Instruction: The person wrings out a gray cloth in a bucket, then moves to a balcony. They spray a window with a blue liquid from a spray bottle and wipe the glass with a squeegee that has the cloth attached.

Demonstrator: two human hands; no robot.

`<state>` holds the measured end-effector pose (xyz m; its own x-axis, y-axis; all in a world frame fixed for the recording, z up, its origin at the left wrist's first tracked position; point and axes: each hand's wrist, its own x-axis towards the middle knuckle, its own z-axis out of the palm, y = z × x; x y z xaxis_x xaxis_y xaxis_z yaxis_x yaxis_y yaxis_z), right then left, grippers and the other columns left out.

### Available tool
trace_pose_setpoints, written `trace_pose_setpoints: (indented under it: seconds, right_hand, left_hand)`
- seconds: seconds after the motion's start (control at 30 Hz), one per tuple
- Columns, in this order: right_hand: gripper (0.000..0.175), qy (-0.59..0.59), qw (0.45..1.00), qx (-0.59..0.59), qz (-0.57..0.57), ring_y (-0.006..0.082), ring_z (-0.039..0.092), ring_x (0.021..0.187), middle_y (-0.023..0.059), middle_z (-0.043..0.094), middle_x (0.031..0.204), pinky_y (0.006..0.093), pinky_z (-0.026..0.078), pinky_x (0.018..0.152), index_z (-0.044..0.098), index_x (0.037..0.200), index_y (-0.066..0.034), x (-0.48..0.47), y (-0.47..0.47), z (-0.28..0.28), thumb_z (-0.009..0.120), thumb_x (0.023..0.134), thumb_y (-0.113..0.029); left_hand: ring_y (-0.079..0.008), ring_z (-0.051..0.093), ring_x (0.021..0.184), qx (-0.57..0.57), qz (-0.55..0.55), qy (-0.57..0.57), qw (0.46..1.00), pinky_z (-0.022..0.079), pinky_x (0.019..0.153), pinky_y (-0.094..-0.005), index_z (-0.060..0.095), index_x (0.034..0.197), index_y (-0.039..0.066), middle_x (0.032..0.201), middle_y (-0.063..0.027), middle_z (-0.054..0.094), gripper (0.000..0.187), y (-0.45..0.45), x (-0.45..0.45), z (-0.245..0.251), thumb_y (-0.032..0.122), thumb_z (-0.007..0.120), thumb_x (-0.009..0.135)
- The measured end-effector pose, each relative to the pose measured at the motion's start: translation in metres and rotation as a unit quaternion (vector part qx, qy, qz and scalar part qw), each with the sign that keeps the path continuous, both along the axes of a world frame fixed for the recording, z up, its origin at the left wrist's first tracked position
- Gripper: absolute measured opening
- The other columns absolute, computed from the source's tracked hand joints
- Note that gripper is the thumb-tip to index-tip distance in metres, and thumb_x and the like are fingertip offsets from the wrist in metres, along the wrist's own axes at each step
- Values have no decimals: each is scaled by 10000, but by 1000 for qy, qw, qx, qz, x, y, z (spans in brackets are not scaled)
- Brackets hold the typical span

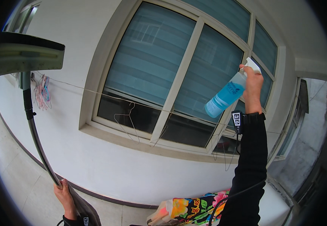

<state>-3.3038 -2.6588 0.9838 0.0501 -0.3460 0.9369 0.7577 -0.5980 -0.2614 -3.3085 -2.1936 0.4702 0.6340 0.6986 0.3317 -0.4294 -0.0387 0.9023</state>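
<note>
My right hand [254, 87] is raised at the right, wrapped around the neck of a spray bottle [222, 97] with a white trigger head and blue liquid inside. The bottle tilts in front of a framed window [197, 75] with striped blinds behind its glass. Low on the left, my left hand [64, 195] grips the metal pole [40, 144] of a window squeegee. Its wide head [29, 56] stands up at the upper left, apart from the window glass.
A thin clothesline [73, 84] runs across the window. Wire hangers [128, 117] dangle from it, and a bunch of coloured hangers [42, 91] is at the left. Flowered fabric [194, 207] lies below, by the white wall [140, 175]. A cable trails along my right sleeve [248, 169].
</note>
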Motion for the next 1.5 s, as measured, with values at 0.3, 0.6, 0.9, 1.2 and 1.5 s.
trace_pose_setpoints:
  seconds: [0.3,0.6,0.9,1.2,1.5]
  right_hand:
    - [172,-11,999,-25,-33,136,550,707,52,619,790,279,409,625,644,754,36,12,32,16,663,681,-118]
    - [189,1,998,-41,41,140,550,742,51,622,808,269,402,665,659,781,26,52,72,19,666,693,-141]
    - [158,19,987,-65,143,138,541,677,34,626,767,266,408,636,678,745,19,80,104,13,646,697,-128]
    - [159,6,988,-44,145,138,533,644,42,607,752,278,400,578,662,742,28,90,126,8,666,675,-116]
    - [212,179,961,-128,166,107,548,648,40,623,775,245,432,584,665,885,44,95,116,-74,625,747,-113]
  left_hand:
    - [-49,363,629,-7,-3,-18,1000,315,555,-214,470,788,63,693,53,420,214,2,4,-5,173,613,903]
    - [-58,352,621,-22,-7,7,1000,312,560,-217,465,779,56,676,42,404,250,2,1,-2,205,623,902]
    - [-60,338,615,-13,7,25,1000,300,548,-222,455,777,58,673,43,393,250,3,3,-2,198,616,907]
    - [-56,328,607,-8,35,18,999,294,534,-224,471,769,69,667,50,384,246,-2,2,-2,205,634,893]
    - [-59,327,617,-26,30,20,999,302,548,-225,464,769,69,668,54,371,265,1,5,1,222,642,893]
